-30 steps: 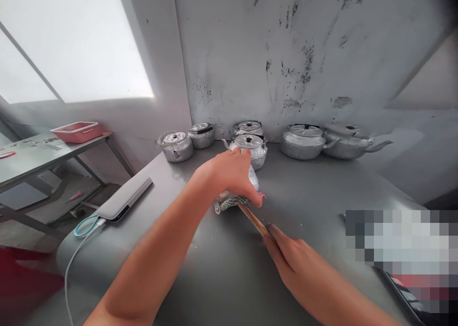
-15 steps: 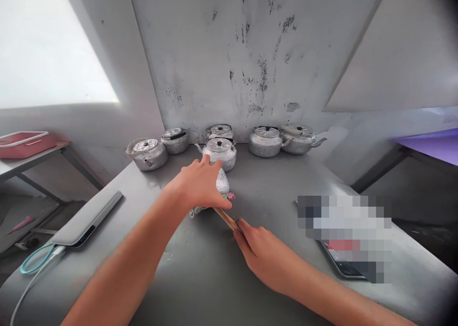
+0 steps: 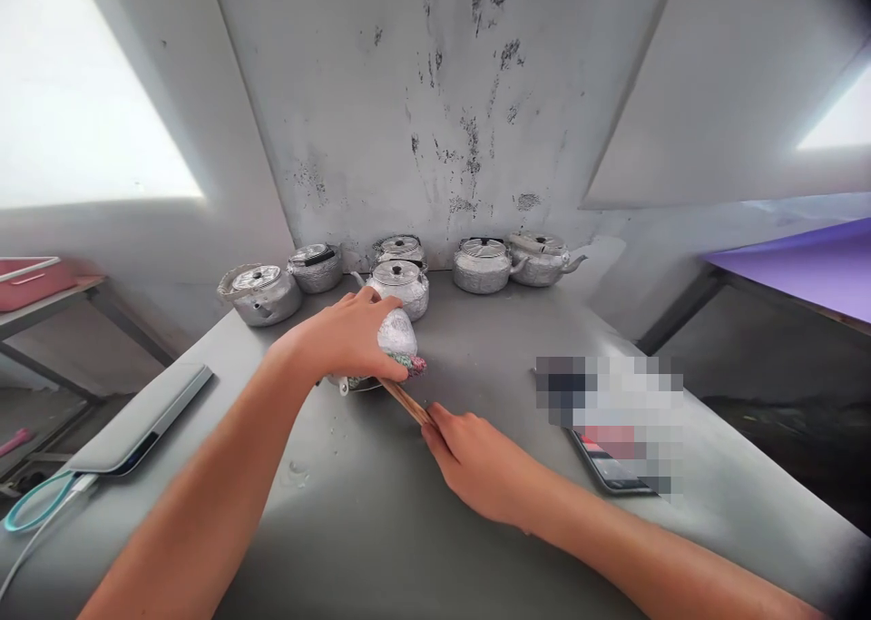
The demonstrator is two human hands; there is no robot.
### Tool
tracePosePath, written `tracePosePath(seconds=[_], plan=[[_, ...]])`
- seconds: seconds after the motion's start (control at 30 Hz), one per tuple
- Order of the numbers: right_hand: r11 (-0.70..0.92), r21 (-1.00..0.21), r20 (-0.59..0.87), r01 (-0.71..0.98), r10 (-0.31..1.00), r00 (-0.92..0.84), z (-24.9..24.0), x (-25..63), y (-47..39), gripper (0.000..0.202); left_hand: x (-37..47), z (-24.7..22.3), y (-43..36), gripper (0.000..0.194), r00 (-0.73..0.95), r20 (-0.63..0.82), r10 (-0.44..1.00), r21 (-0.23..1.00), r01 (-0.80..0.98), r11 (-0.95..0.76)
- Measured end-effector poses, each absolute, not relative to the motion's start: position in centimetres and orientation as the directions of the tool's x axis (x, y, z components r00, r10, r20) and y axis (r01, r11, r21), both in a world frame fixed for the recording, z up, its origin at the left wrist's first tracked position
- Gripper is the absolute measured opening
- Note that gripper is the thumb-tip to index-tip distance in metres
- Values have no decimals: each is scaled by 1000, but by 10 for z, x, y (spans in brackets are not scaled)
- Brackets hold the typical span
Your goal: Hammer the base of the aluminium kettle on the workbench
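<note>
My left hand (image 3: 354, 334) curves over a silver kettle body (image 3: 396, 332) with a dented, textured surface, its fingers gripping the far side. The kettle seems tipped on its side, its rim and a small handle lug (image 3: 344, 386) showing below my palm; most of it is hidden. A green and pink mesh scrubber (image 3: 412, 364) shows beside my left thumb. My right hand (image 3: 476, 461) is closed round thin wooden sticks (image 3: 406, 400), whose far ends go under my left hand to the kettle. Whether the sticks enter the kettle I cannot tell.
Behind stand several silver kettles, one (image 3: 400, 284) just past my left hand, others at left (image 3: 259, 295) and right (image 3: 483, 266). A grey power bank (image 3: 146, 425) with cables lies left on the grey table (image 3: 367, 547). A partly blurred-out phone (image 3: 609, 470) lies right.
The view has turned slightly right, so everything sits further left. Both hands keep their grip; more of the kettle body shows past my left fingers.
</note>
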State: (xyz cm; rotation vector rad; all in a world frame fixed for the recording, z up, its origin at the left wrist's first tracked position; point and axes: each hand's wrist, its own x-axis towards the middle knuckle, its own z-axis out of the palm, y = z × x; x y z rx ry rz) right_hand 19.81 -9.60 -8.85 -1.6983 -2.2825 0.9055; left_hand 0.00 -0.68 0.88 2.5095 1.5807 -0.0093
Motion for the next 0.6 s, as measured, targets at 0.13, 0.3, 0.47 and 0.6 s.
tracePosePath(seconds=[0.13, 0.3, 0.47, 0.6], plan=[[175, -570, -225, 803, 906, -358, -91, 195, -97, 33, -4, 9, -6, 97, 416, -123, 901, 150, 905, -397], [151, -592, -234, 792, 908, -348, -89, 191, -96, 31, -4, 10, -3, 104, 497, -62, 866, 130, 864, -486], [117, -583, -246, 804, 918, -312, -80, 193, -97, 29, -1, 7, 0, 104, 525, -44, 850, 160, 843, -513], [106, -583, -254, 805, 918, -305, -78, 195, -96, 27, 1, 5, -1, 95, 511, -50, 858, 164, 852, -497]])
